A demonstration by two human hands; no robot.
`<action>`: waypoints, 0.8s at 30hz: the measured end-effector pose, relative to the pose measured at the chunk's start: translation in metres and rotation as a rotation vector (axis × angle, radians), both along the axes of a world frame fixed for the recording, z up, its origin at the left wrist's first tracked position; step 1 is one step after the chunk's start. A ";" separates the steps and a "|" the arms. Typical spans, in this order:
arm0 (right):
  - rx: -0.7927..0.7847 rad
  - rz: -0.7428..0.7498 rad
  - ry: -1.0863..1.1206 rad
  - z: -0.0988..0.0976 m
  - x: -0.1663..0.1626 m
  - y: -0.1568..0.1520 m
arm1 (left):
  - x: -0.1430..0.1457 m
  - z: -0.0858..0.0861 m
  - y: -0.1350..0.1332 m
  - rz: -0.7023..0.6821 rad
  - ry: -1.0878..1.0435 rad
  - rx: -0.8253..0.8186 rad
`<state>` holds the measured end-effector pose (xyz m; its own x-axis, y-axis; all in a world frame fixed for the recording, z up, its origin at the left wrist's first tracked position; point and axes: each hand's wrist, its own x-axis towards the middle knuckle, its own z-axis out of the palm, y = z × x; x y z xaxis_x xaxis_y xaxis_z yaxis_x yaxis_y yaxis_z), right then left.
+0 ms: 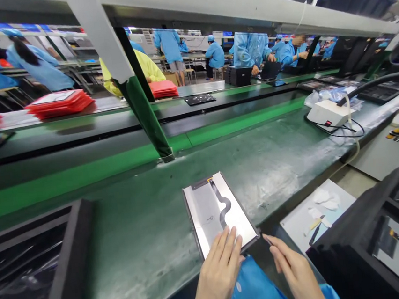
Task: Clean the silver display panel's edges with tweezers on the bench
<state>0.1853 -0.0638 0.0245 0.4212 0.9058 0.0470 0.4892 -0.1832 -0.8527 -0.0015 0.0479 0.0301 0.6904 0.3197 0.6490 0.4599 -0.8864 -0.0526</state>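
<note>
A silvery LCD panel [202, 215] lies face down on the green bench, near its front edge. A dark curved flex cable [225, 208] runs down its back from an orange-edged connector. My left hand [218, 270] rests on the panel's near end, its fingers stretched out flat; the thumb is mostly hidden. Just right of the panel's near corner, my right hand [293, 265] is closed in a pinch around a small, thin, dark piece [267, 240], too small to name. The two hands are apart.
A black foam tray [83, 226] stands at left. On the right are another black tray [354, 214] with panels and a white board [291, 220] holding scraps. A white device [333, 110] with cables sits on the bench. A green-wrapped post [150, 121] rises ahead; co-workers stand beyond.
</note>
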 end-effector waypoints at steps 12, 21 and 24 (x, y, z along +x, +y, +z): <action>0.036 -0.070 0.006 -0.009 -0.030 -0.010 | -0.011 0.003 -0.003 0.008 -0.026 -0.113; 0.084 -0.193 -0.049 -0.004 -0.034 -0.009 | -0.011 0.003 -0.003 0.014 -0.048 -0.132; 0.073 -0.187 -0.063 -0.003 -0.032 -0.009 | -0.012 0.001 -0.004 0.009 -0.044 -0.140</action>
<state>0.1538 -0.0727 0.0212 0.5762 0.8050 0.1415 0.5052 -0.2147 -0.8359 -0.0137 0.0444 0.0313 0.6594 0.4148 0.6270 0.4667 -0.8797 0.0912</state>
